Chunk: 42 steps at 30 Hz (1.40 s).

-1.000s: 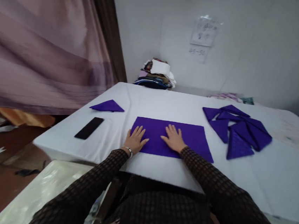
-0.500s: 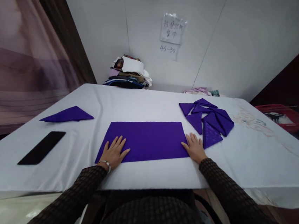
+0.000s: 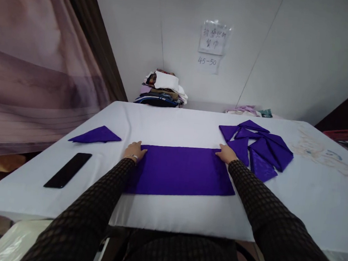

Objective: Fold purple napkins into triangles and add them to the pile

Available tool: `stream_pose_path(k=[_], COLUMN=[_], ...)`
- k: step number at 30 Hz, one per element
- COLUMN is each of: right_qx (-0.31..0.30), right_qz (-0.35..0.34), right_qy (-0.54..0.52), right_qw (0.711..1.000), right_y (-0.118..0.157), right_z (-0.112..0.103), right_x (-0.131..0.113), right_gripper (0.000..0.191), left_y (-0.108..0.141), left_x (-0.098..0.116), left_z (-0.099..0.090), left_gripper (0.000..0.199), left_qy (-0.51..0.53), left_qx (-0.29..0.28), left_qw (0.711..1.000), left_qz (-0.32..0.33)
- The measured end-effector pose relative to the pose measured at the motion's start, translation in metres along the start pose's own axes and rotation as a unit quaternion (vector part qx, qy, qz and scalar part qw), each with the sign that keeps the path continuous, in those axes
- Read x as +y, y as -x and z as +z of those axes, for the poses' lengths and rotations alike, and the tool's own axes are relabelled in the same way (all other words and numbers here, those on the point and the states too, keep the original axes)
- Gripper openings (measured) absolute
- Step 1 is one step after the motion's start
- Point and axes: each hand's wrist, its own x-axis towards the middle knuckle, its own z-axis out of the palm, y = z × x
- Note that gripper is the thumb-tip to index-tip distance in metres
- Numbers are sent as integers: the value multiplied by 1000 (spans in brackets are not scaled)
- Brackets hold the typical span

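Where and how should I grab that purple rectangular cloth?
Probably by the two far corners of the purple rectangular cloth, pinched from its left and right ends: it is wide and spread out nearly flat, so holding both should keep it straight.

A white-covered table [image 3: 311,201] shows a pale floral pattern [image 3: 310,148] toward its right. On its near middle lies a purple fabric rectangle [image 3: 182,172]. At left lies a folded purple piece [image 3: 98,134], with a black slab [image 3: 68,170] nearer; purple folded triangles [image 3: 264,151] cluster far right of the rectangle.
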Motion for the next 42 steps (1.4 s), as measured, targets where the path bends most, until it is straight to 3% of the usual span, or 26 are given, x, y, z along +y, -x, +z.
stream_pose_path(k=[5,12,17,22,26,30,33,36,39,42], right_qx=[-51,-56,-31,34,72,58,6,-18,-15,-1], right_qz=[4,-15,8,31,-3,-156,-267,-306,-277,-203], right_qy=[-4,-44,-77,-67,-59,-66,-81,-73,-49,-18], right_qw=[999,997,997,997,996,984,960,949,959,979], right_y=[-17,-19,-31,-42,-24,23,61,83,87,89], right_z=[0,-3,-14,-20,-14,10,36,54,57,49], right_x=[3,9,6,-2,-20,-69,-115,-141,-128,-79], right_gripper=[39,22,24,27,46,53,63,71,74,75], left_y=[-24,-23,-41,-53,-19,41,72,80,77,77], left_x=[0,-4,1,25,45,59,64,66,67,67], left_z=[-4,-6,-7,-5,6,24,35,38,36,36], left_gripper=[34,21,29,52,62,61,60,62,63,64], left_qy=[41,93,246,180,56,-23,-45,-60,-64,-61], left_qx=[-60,-32,3,53,89,39,-10,-31,-26,-31], left_qw=[997,995,968,982,988,960,954,958,958,958], left_qz=[-33,-15,-49,-25,116,277,296,278,280,278])
